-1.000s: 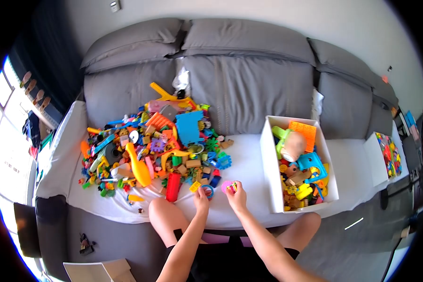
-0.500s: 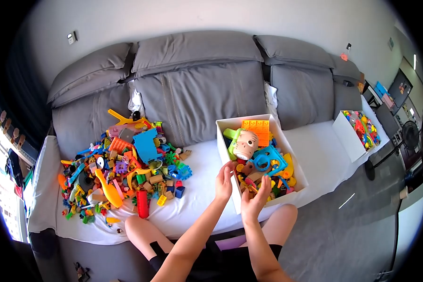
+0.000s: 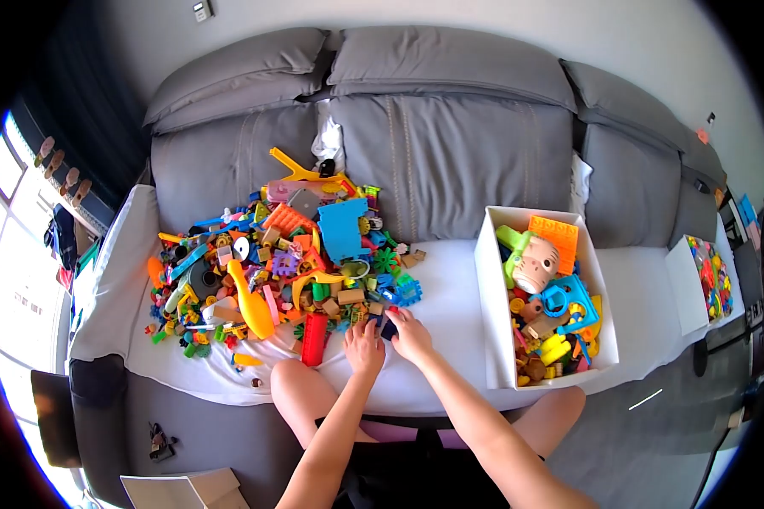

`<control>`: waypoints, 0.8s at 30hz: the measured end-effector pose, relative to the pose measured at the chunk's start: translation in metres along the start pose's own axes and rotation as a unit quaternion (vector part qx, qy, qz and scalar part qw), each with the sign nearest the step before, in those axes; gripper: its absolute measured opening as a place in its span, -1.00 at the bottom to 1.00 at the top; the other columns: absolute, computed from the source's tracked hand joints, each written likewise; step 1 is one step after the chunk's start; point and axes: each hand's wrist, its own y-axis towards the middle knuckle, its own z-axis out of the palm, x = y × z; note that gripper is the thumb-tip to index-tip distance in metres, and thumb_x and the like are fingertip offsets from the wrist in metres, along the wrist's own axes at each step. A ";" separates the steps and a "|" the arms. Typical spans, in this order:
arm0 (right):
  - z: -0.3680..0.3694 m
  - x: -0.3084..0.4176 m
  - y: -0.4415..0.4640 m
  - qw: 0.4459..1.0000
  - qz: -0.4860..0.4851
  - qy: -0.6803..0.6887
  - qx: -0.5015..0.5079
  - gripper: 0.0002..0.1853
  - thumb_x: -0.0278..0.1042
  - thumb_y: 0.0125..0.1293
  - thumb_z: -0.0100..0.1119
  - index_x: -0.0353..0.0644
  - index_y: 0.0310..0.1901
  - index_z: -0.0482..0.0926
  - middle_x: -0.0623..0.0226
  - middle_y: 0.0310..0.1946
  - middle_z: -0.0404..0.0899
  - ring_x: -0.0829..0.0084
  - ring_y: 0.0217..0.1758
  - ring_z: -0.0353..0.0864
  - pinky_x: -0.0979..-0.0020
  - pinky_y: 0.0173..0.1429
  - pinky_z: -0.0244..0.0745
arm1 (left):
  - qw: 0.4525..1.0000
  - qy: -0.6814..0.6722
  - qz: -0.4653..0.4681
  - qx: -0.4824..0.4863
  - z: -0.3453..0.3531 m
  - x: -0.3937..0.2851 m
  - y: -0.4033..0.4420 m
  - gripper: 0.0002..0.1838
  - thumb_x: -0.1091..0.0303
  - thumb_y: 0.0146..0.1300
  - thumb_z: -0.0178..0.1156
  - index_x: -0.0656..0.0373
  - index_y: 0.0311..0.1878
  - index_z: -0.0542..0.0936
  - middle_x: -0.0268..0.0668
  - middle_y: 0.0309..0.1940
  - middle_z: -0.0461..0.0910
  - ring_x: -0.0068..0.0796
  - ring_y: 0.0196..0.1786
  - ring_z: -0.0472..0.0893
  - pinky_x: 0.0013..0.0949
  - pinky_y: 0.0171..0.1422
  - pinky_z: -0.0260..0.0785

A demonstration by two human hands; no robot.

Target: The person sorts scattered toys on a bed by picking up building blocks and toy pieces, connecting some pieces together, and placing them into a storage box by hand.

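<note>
My left hand (image 3: 364, 349) is at the front right edge of the toy pile, its fingers bent down over small pieces; what lies under them is hidden. Just right of it, my right hand (image 3: 409, 334) touches the pile's edge beside a dark blue block (image 3: 389, 329), and its fingertips reach a small red piece. Whether either hand grips anything is not clear. To the left of my hands lie a red ridged cylinder (image 3: 313, 339) and a yellow bowling pin (image 3: 250, 303). A blue plate-like toy (image 3: 343, 230) rests higher on the pile.
A white box (image 3: 491, 318) of toys stands on the sofa at right, with a doll-like head (image 3: 536, 264) and an orange brick plate (image 3: 554, 240) on top. Another white box (image 3: 685, 293) of colourful pieces sits farther right. Grey cushions (image 3: 454, 161) line the back.
Both hands have moved left from the white box to the pile's edge. The pink and blue rings held a second ago no longer show in my hands. The view has turned left since half a second ago.
</note>
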 end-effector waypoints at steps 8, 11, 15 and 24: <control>0.028 -0.032 0.016 0.999 0.006 -0.030 0.014 -0.47 -0.49 -0.09 0.25 0.02 0.01 0.44 0.22 0.04 0.37 0.09 -0.06 0.47 0.24 -0.04 0.47 | 0.996 -0.027 0.006 0.084 0.001 0.019 -0.014 -0.56 0.34 0.08 0.16 -0.06 0.09 0.41 -0.22 -0.16 0.45 -0.12 -0.12 0.48 -0.12 -0.10 0.37; 0.023 -0.045 -0.010 1.000 0.007 -0.007 -0.018 -0.58 -0.37 -0.13 0.35 -0.03 -0.14 0.52 0.21 -0.14 0.42 0.12 -0.11 0.48 0.26 -0.07 0.46 | 0.995 -0.084 0.014 0.044 0.007 0.015 -0.026 -0.58 0.33 0.09 0.17 -0.01 0.07 0.40 -0.16 -0.16 0.46 -0.07 -0.16 0.49 -0.11 -0.11 0.37; 0.013 -0.042 -0.039 0.995 0.027 -0.015 -0.093 -0.64 -0.24 -0.18 0.41 -0.10 -0.29 0.57 0.23 -0.21 0.42 0.16 -0.13 0.45 0.25 -0.09 0.44 | 0.986 -0.158 -0.051 0.020 0.015 0.011 -0.028 -0.57 0.28 0.09 0.21 0.07 0.06 0.39 -0.10 -0.20 0.50 -0.04 -0.18 0.49 -0.12 -0.09 0.35; -0.078 -0.006 -0.089 0.910 0.057 0.204 -0.355 -0.61 -0.41 -0.07 0.39 -0.20 -0.19 0.44 0.31 -0.43 0.45 0.54 -0.49 0.50 0.52 -0.39 0.40 | 0.889 -0.442 -0.084 -0.084 0.017 -0.101 0.013 -0.58 0.34 0.13 0.26 0.14 0.05 0.37 -0.29 -0.25 0.54 -0.46 -0.23 0.53 -0.42 -0.21 0.32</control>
